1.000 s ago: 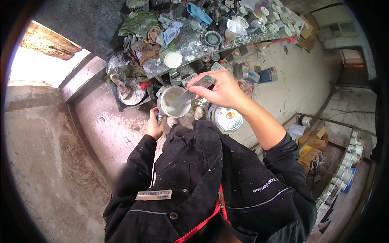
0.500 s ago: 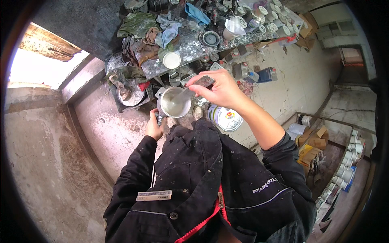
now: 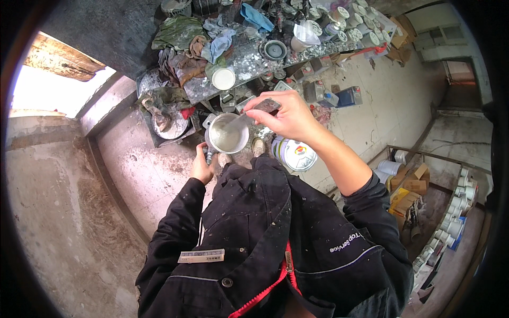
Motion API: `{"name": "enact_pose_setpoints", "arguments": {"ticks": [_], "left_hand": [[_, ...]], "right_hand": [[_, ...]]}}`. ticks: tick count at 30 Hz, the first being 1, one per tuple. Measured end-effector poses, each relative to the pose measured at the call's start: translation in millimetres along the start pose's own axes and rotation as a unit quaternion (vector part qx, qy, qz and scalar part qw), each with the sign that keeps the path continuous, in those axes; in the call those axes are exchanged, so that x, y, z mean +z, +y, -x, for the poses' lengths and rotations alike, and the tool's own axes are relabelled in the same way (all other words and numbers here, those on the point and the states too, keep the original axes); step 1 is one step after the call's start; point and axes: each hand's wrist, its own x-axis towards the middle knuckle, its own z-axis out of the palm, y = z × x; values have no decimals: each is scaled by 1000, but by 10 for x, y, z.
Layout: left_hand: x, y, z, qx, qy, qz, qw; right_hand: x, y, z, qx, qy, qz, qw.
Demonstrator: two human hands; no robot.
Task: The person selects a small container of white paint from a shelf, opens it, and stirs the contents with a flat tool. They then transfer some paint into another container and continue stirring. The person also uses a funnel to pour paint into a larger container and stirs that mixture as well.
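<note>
Above my shoes, a round, pale-walled cup [image 3: 246, 139] holds a whitish, translucent liquid. My left hand [image 3: 201, 168] is closed at the cup's lower left, around a grey metal part beneath its rim; most of that grip is hidden. My right hand [image 3: 290, 114] pinches the dark, flat end of a spatula-like stirrer [image 3: 239, 124] from above. The stirrer's greyish blade slants down to the left into the cup, and its tip is hard to make out in the liquid.
Ahead stands a paint-spattered bench [image 3: 246, 71] with rags [image 3: 183, 33], a white lid [image 3: 223, 79] and several small tubs. To the right of my shoes is a white bucket [image 3: 295, 154]. Metal cans [image 3: 316, 93] sit under the bench; a shelf rack [image 3: 429, 185] is farther right.
The stirrer's blade has shifted slightly inside the cup and shows less blur. Both hands stay almost in place, with the left still at the cup.
</note>
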Motion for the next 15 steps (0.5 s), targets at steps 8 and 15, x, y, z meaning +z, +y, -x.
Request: {"name": "enact_pose_setpoints", "arguments": {"ticks": [8,15], "left_hand": [[1,-24,-24,4,0,-1,1000],[4,-70,-47,-2,-10,14,1000]], "right_hand": [[-6,-10,-24,-16,7,-25,1000],[4,18,-31,-1,4,-29,1000]]}}
